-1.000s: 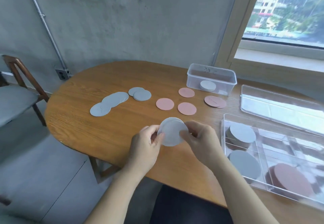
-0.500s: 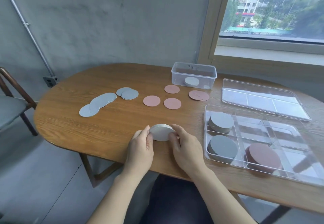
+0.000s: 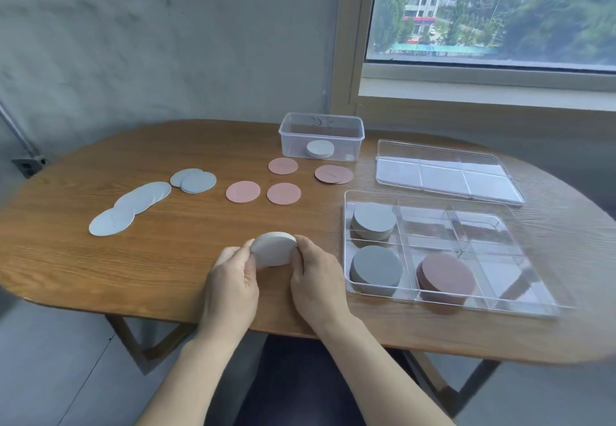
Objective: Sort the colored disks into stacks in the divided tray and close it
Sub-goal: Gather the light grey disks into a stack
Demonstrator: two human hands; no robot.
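Both hands hold a stack of white disks [image 3: 275, 249] just above the table, near its front edge. My left hand [image 3: 231, 284] grips the stack's left side and my right hand [image 3: 316, 280] its right side. To the right lies the clear divided tray [image 3: 473, 222]. It holds two stacks of grey disks [image 3: 374, 220] in its left compartments and a stack of brown disks [image 3: 445, 275] in a front middle one. Loose pale blue-grey disks [image 3: 140, 200] are spread at the left, and pink disks [image 3: 283, 192] lie in the middle.
The tray's clear lid [image 3: 443, 173] lies flat behind the tray. A small clear tub [image 3: 321, 135] with white disks inside stands at the back. The wooden table [image 3: 133, 272] is oval, with a wall and a window behind it.
The white stack has been lowered from an upright, face-on hold to a flatter one near the tabletop. The head camera has turned right, bringing the whole tray into view.
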